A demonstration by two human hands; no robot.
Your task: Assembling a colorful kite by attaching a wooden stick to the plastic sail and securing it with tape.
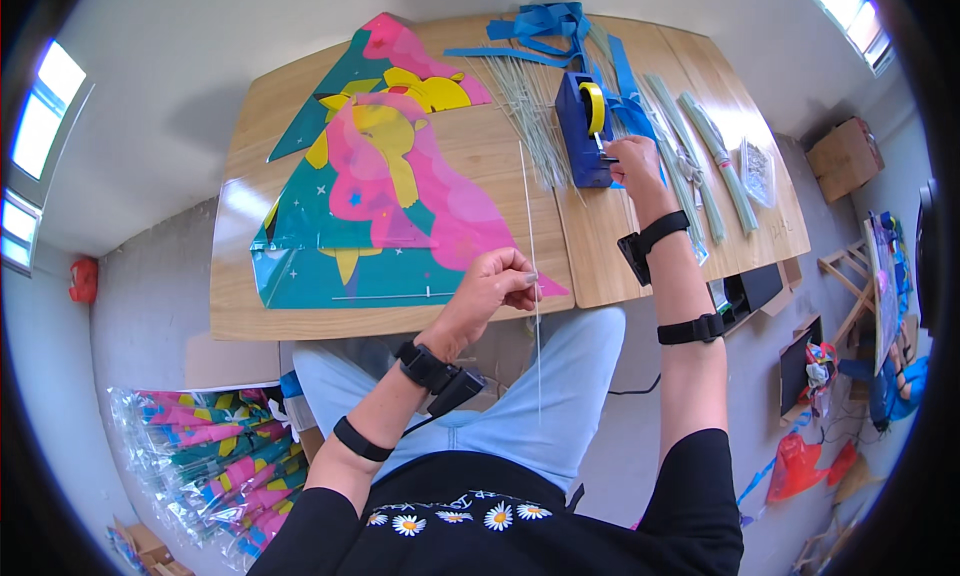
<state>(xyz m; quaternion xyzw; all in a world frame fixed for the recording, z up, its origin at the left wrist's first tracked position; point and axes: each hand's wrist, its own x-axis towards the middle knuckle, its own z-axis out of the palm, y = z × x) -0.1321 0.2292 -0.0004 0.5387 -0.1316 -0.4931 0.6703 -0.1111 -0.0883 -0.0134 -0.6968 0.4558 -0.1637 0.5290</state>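
Woodgrain table (240,311): left grip (495,288) pinches slender rod (539,361); right grip (637,163) (closure unclear) at dispenser (576,136).

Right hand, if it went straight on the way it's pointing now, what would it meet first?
Most likely the blue tape dispenser: the right hand is right at its cutter end, though whether they touch is unclear.

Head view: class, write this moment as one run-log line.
left hand: pinching thin white rod; right hand: at blue tape dispenser; table: pink-and-teal sheets, loose rods
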